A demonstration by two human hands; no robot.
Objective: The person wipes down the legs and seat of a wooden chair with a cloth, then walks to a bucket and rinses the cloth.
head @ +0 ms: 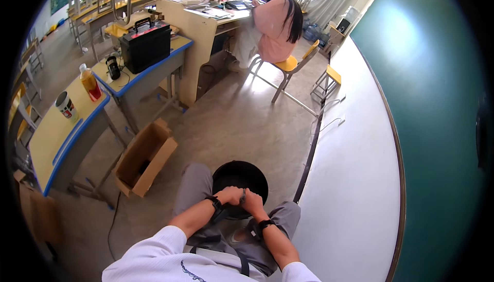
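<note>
Between my knees stands a round black bucket (235,174). Both fists meet above its opening, side by side. A short piece of dark grey material, seemingly a twisted cloth (242,196), shows between them. My left hand (230,196) grips one end and my right hand (252,201) the other. Most of the material is hidden inside the fingers. The near side of the bucket is partly covered by my hands and forearms.
An open cardboard box (144,158) sits left of the bucket. Blue-edged desks hold a paper cup (66,104), a bottle (90,82) and a black battery-like case (144,44). Ahead, a person (276,27) sits on a chair. The white wall (347,189) rises at right.
</note>
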